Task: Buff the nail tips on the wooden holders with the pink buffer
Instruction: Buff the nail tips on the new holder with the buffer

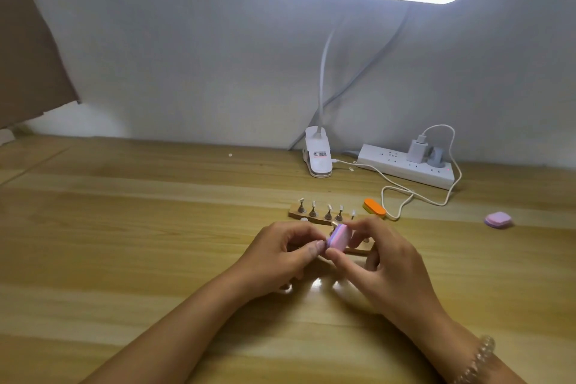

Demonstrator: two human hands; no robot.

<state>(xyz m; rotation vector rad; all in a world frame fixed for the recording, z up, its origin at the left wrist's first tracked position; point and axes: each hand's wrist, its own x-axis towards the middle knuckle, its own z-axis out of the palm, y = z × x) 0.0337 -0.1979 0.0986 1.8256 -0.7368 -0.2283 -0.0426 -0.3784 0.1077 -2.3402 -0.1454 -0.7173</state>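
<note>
Two hands meet over our table (156, 227): our right hand (374, 259) pinches the pink buffer (339, 237), and we cannot tell what our left hand (280, 256) grasps in its curled fingers (296, 229).

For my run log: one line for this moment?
right hand: grips pink buffer | left hand: pinches at buffer's edge, held item hidden | wooden holder: nail tips standing on it, behind hands

Head-worn camera looks forward and down, near the table (131, 227).
</note>
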